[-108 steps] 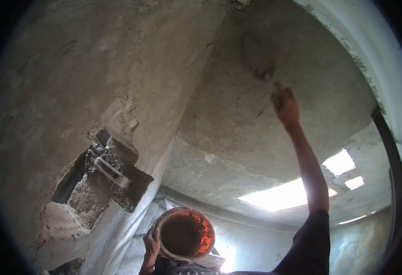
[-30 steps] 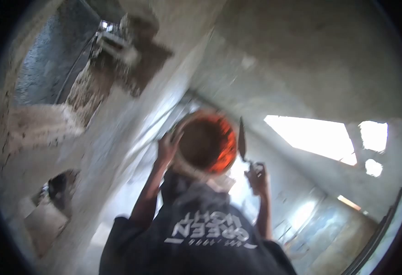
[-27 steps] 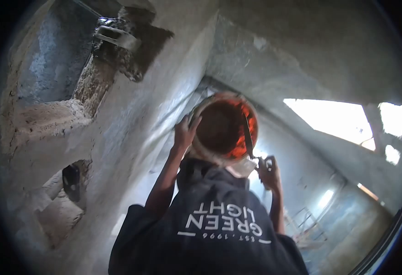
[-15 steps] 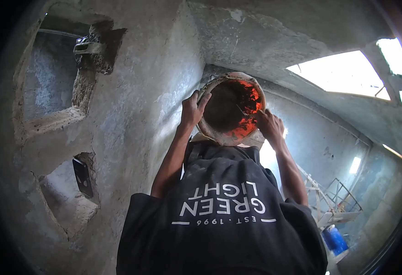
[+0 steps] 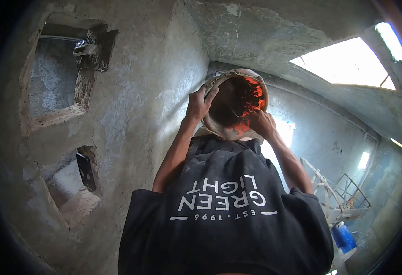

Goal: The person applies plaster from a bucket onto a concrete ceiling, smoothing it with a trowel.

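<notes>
A round bucket [image 5: 226,98] is held tilted, its mouth facing me, above the hem of my black shirt. Grey-brown residue coats its inside, with bright orange patches on the right wall. My left hand [image 5: 200,105] grips the left rim, thumb and fingers around the edge. My right hand [image 5: 261,123] is at the lower right of the mouth, fingers curled and reaching inside against the orange wall. A thin line shows near those fingertips; whether they hold a tool is hidden.
On the left, the rough wall [image 5: 132,114] has two openings; a dark phone-like object [image 5: 85,171] leans in the lower one. At right stand a metal frame [image 5: 333,195] and a blue container [image 5: 344,238]. Bright openings [image 5: 347,62] are at upper right.
My right hand has moved left and inward, from the right rim into the bucket's mouth. More orange shows toward the middle. The bucket has turned slightly in my left hand's grip.
</notes>
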Tool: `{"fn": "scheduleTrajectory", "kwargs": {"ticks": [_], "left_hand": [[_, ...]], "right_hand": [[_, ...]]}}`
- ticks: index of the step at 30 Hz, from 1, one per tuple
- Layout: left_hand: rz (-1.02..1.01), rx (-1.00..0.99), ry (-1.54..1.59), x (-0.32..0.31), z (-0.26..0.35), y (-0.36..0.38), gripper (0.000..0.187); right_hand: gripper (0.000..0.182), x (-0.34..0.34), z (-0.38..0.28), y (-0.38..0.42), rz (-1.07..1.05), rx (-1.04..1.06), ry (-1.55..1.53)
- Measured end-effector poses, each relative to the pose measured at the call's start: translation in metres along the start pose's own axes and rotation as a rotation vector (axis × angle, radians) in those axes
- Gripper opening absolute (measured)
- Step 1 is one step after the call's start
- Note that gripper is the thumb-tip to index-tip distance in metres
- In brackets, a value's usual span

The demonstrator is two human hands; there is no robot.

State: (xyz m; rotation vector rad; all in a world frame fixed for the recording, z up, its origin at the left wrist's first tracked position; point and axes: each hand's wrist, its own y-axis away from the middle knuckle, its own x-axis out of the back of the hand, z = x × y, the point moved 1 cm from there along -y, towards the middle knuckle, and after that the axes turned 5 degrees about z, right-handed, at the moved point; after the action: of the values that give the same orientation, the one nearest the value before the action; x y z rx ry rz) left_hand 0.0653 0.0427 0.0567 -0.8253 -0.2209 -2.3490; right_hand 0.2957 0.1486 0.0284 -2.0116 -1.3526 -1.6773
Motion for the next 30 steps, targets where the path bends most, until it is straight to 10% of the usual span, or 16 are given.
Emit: {"fn": "scheduleTrajectory", "kwargs": {"ticks": [11,30], "left_hand": [[-0.068,0.039,-0.035,0.002,0.003,-0.005,0.044],[0.282,0.383,0.092,0.029,-0.104,0.018,0.039]], "right_hand": [[0.024,0.009,-0.006,-0.026,-0.205,0.210,-0.196],[0.055,0.056,0.022,-0.042,0.130,0.315,-0.959]]}}
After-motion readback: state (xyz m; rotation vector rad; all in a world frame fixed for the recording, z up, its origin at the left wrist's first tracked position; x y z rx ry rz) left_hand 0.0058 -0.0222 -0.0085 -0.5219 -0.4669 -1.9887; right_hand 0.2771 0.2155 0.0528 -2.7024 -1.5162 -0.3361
